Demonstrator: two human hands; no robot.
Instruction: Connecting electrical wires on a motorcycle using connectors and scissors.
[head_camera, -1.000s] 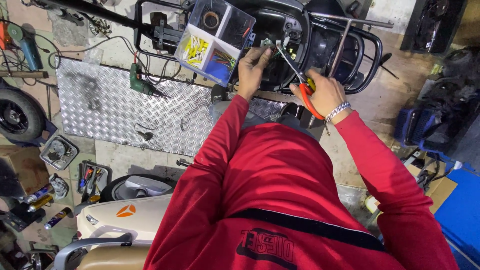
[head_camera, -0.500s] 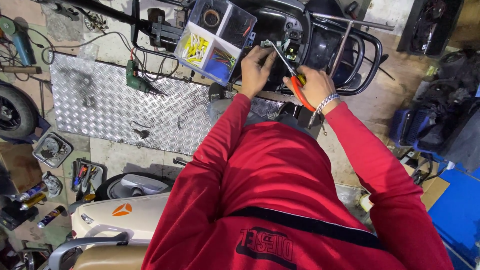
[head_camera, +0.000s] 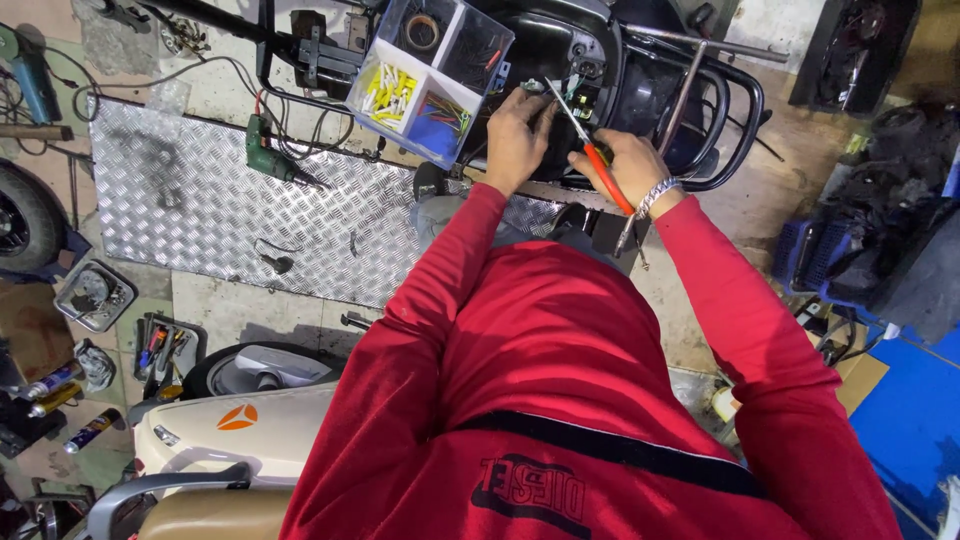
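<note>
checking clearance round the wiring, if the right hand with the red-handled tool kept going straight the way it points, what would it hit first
Most likely the left hand. The right hand aims its red-handled metal tool up-left, with the tip at the left fingers beside the small connectors inside the black scooter body. Depth is unclear, so it might pass just above them.

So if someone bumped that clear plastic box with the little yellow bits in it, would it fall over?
Probably it would tip. The clear plastic compartment box sits tilted on the black scooter frame, not flat on the floor. It looks light, since it holds only small yellow pieces and thin coloured wires. With no lid visible, these would likely spill.
</note>
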